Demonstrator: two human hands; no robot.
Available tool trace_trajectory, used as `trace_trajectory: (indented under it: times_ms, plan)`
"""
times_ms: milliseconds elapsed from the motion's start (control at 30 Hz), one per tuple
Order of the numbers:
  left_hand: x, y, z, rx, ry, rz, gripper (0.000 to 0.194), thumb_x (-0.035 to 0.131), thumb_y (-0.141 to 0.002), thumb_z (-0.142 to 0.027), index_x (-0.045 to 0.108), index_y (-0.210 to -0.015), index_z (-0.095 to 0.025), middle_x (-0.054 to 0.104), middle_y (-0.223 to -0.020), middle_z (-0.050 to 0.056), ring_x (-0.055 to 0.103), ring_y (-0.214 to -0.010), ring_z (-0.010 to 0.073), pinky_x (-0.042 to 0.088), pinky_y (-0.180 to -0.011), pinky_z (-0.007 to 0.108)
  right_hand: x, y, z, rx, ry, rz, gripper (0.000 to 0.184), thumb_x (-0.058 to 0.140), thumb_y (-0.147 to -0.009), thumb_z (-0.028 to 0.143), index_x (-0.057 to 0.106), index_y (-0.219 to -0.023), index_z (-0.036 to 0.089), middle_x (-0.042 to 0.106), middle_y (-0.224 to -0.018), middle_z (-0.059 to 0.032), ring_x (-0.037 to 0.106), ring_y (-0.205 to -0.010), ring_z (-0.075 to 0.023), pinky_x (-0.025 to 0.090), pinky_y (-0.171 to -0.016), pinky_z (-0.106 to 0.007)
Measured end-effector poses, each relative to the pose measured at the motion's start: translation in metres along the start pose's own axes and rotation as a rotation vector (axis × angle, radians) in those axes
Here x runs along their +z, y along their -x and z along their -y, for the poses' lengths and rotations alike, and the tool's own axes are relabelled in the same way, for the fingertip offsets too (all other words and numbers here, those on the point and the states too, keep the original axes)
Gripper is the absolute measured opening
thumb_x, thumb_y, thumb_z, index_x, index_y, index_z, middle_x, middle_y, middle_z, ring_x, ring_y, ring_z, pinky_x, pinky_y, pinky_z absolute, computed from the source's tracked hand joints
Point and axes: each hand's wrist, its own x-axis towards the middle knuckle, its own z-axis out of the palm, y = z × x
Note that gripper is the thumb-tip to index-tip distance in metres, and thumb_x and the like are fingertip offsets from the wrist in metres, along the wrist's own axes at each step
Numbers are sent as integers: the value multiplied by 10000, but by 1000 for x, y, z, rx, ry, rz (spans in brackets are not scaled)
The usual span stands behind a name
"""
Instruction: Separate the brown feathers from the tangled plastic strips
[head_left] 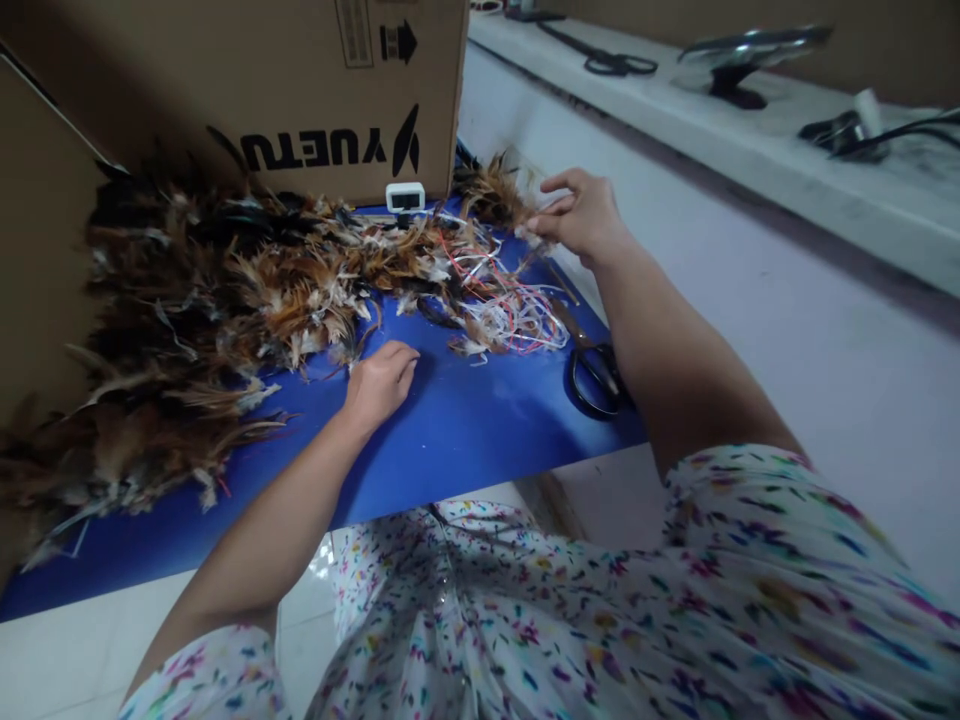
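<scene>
My right hand (581, 215) reaches to the far right of the blue table, its fingertips pinched at the pale end of a tuft of brown feathers (491, 190). Close to the table's middle is my left hand (382, 380), its fingers curled closed; whatever they hold, if anything, is hidden. Just beyond it lies a big heap of brown, black and white feathers (285, 285), some with thin ties. A tangle of white and red strings (517, 315) rests between my hands. Black-handled scissors (596, 375) lie below my right forearm.
Large cardboard boxes (330, 75) stand behind the heap and at the left. A small white device with a dark display (405, 198) stands against the box. Along the right wall, a ledge (757, 130) holds another pair of scissors (615, 62), a phone-like object on a stand (739, 75) and cables.
</scene>
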Motion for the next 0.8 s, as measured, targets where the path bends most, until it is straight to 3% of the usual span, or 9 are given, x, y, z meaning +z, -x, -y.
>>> trace_trajectory:
  times_ms: [100, 200, 300, 367, 433, 533, 633, 700, 800]
  plan:
    - [0, -2, 3, -58, 119, -74, 225, 515, -935, -239, 731, -980, -190, 754, -1000, 95, 723, -930, 207, 591, -878, 363, 5, 20, 32, -32, -135, 46, 476, 748, -786, 74, 622, -1241, 133, 771, -934, -70, 697, -716, -135, 567, -705, -301]
    - [-1, -5, 5, -250, 388, -88, 242, 556, -916, -298, 693, -1071, -172, 752, -1011, 93, 697, -674, 152, 605, -708, 335, 24, 48, 61, -65, -290, 157, 412, 768, -756, 103, 644, -1143, 167, 752, -862, -21, 696, -729, -152, 575, -709, -315]
    - [-3, -7, 4, -369, 725, -23, 484, 636, -870, -387, 557, -1311, -205, 700, -1241, 138, 683, -606, 124, 580, -554, 293, 56, 76, 77, -87, -408, 300, 382, 773, -741, 137, 633, -1095, 175, 711, -777, 17, 694, -742, -161, 576, -709, -318]
    - [-4, -7, 3, -362, 829, 17, 644, 707, -822, -410, 467, -1398, -251, 635, -1371, 169, 705, -641, 132, 592, -559, 300, 81, 91, 81, -80, -468, 356, 358, 772, -745, 181, 619, -1069, 186, 680, -735, 33, 677, -713, -156, 574, -681, -311]
    - [-3, -7, 1, -355, 861, 57, 719, 756, -788, -439, 438, -1407, -262, 647, -1351, 178, 708, -636, 139, 607, -582, 326, 104, 103, 81, -45, -537, 370, 371, 757, -732, 167, 599, -1067, 194, 638, -697, 57, 643, -657, -137, 563, -650, -295]
    - [-1, -8, 1, -395, 925, 97, 654, 786, -754, -507, 521, -1265, -195, 750, -1014, 114, 682, -578, 149, 600, -569, 336, 130, 114, 76, 18, -616, 394, 390, 712, -706, 100, 594, -1068, 185, 590, -692, 82, 586, -589, -108, 547, -632, -283]
    - [0, -11, 3, -460, 981, 55, 463, 784, -731, -529, 616, -939, -151, 696, -714, 33, 622, -504, 120, 560, -511, 278, 141, 117, 67, -22, -610, 380, 299, 685, -707, 79, 647, -991, 163, 617, -722, 53, 561, -589, -102, 520, -633, -276]
    - [-2, -12, 4, -493, 982, -4, 397, 780, -725, -508, 614, -781, -151, 669, -647, 12, 578, -462, 90, 524, -467, 233, 142, 116, 60, -81, -594, 356, 191, 690, -719, 97, 679, -902, 152, 662, -744, 18, 579, -633, -109, 503, -651, -267]
    - [-5, -14, 6, -536, 945, -70, 321, 764, -743, -447, 620, -733, -161, 657, -598, -10, 539, -415, 74, 459, -398, 192, 141, 113, 47, -81, -635, 354, 87, 694, -768, 164, 677, -853, 157, 677, -697, 7, 587, -615, -114, 483, -635, -263]
